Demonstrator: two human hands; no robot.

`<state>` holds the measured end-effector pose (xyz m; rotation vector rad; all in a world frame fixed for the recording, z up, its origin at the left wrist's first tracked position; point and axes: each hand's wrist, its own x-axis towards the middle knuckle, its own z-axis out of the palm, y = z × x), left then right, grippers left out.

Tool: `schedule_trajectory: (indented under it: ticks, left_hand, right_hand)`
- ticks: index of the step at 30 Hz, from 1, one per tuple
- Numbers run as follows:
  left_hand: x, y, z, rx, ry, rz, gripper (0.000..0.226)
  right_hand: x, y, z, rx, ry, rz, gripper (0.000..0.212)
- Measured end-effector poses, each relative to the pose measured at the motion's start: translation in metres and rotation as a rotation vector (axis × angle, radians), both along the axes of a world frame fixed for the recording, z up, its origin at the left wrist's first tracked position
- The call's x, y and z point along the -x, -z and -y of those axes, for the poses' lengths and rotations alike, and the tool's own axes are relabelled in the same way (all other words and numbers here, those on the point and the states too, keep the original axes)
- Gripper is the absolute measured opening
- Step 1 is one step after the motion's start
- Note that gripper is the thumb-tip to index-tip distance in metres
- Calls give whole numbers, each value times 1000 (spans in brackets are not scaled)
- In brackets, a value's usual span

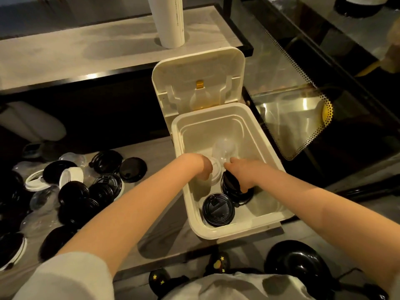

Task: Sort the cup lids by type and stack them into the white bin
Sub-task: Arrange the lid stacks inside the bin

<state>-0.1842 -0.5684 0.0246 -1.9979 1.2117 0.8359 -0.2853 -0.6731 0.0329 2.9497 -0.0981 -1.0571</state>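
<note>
Both hands are down inside the white bin (216, 233), which sits right of centre on the counter (160, 152) with its hinged cover (194, 68) thrown open and standing up at the far end. The left hand (205, 167) is curled round a stack of white lids (216, 174) against the bin's left wall, fingers wrapped over the top. The right hand (242, 173) is just beside it, fingers and thumb closed over a tilted stack of black lids (229, 189) in the middle of the bin. At the bin's near end another stack of black sip lids (218, 210) lies flat, tops up, clear of both hands. Toward the far end, just beyond the fingertips, stand clear dome lids (225, 148).

Out on the counter to the left, the unsorted heap: black lids (133, 169), a couple of white ones (71, 176), clear domes (43, 198) mixed among them, all jumbled and overlapping. On the far shelf a tall white tube (171, 24) stands upright. A glass display case (292, 118) sits to the bin's right.
</note>
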Motion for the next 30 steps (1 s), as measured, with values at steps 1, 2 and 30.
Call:
schedule_trajectory:
  ticks: [1, 2, 30]
  left_hand:
    - [1, 3, 0, -54, 12, -17, 48]
    - [3, 5, -1, -93, 16, -26, 50]
    - [1, -29, -14, 360, 26, 62, 42]
  right_hand:
    - [-1, 5, -2, 23, -10, -26, 78]
    - [-2, 9, -3, 42, -22, -47, 79]
    - [-7, 9, -2, 15, 202, 93, 62]
